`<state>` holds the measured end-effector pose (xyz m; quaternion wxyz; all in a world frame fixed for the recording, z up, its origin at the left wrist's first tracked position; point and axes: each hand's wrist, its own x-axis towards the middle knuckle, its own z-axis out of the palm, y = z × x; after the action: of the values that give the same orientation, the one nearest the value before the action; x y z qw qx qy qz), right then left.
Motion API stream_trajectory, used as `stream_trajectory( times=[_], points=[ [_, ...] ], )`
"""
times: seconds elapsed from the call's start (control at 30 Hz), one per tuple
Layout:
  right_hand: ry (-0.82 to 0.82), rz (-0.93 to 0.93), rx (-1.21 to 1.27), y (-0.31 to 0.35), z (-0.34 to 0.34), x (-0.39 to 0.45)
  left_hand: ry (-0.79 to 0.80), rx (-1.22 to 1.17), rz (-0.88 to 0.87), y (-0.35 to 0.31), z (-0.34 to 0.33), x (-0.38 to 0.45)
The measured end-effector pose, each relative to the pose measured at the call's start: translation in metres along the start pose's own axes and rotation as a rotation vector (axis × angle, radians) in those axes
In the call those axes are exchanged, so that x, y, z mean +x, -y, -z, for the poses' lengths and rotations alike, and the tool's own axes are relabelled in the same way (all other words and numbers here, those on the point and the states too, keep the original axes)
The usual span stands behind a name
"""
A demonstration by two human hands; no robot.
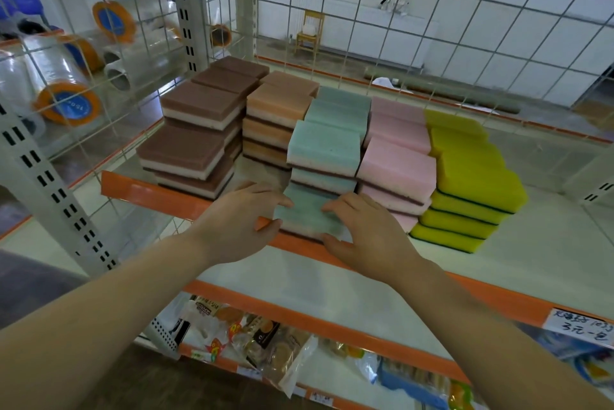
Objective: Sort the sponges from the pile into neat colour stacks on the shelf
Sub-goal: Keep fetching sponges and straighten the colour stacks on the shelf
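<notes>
White shelf board (pixel 498 260) with orange front lip, wire-grid back, tiled wall behind. Both hands are at the front edge on one teal sponge (pixel 307 213) that lies flat, partly overhanging the lip. Left hand (pixel 246 220): fingers over the sponge's left top edge, thumb curled under at its near corner, so it is grasping the sponge. Right hand (pixel 362 230): fingers curved on the top at the right side, thumb against the near edge, also gripping.

Just behind, touching: teal stack (pixel 327 147), staggered in steps toward the back. Right of it pink stack (pixel 398 160), then yellow-green stack (pixel 471 183). Left of teal: orange stack (pixel 275 120), then brown stacks (pixel 196 137). Lower shelf holds packaged snacks (pixel 259 340). Handwritten price label (pixel 579 330) on the orange lip, right. Tape rolls (pixel 66 104) in the neighbouring bay, left.
</notes>
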<state>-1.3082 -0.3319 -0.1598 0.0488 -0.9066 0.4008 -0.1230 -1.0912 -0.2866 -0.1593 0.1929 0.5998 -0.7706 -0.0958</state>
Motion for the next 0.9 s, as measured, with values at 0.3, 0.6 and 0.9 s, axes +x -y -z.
stream_trajectory(
  times=[0.3,0.6,0.9],
  points=[
    [0.052,-0.004,0.025,0.0,0.006,-0.005,0.04,0.017,-0.032,-0.006,-0.008,0.004],
    [0.031,-0.049,0.059,-0.004,0.004,-0.005,0.043,0.007,-0.007,-0.007,-0.013,0.01],
    [0.03,-0.045,0.066,-0.006,0.003,-0.001,0.061,0.029,0.015,-0.012,-0.014,0.012]
  ],
)
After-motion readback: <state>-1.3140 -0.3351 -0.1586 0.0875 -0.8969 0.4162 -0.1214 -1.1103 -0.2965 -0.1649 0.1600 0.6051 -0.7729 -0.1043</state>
